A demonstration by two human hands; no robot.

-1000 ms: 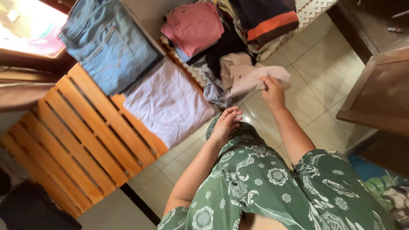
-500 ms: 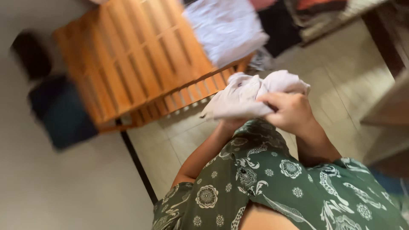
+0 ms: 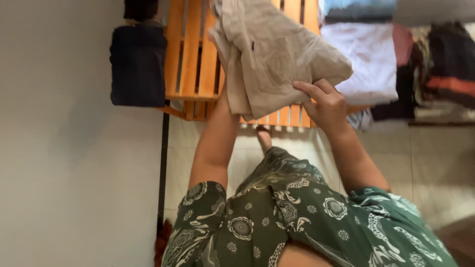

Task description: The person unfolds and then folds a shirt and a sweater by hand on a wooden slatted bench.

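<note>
Garment handling is the step we record: a beige garment (image 3: 277, 54) is held up in front of the person, above the slatted wooden bench (image 3: 195, 59). We find the right hand (image 3: 324, 104) clenched on the garment's lower edge, fingers spread over the cloth. The left hand is hidden behind the fabric — we cannot tell its grip, though the forearm runs up under the cloth. The garment hangs bunched and part-folded, clear of the slats. On the bench to the right lies a folded white garment (image 3: 368, 64) with a blue piece (image 3: 358, 9) beyond it, and a heap of mixed clothes (image 3: 440, 74) sits further right. A dark bundle (image 3: 137, 64) rests at the bench's left end. In our judgement the cloth wants squaring — edges matched — before any lay-down on bare slats.
</note>
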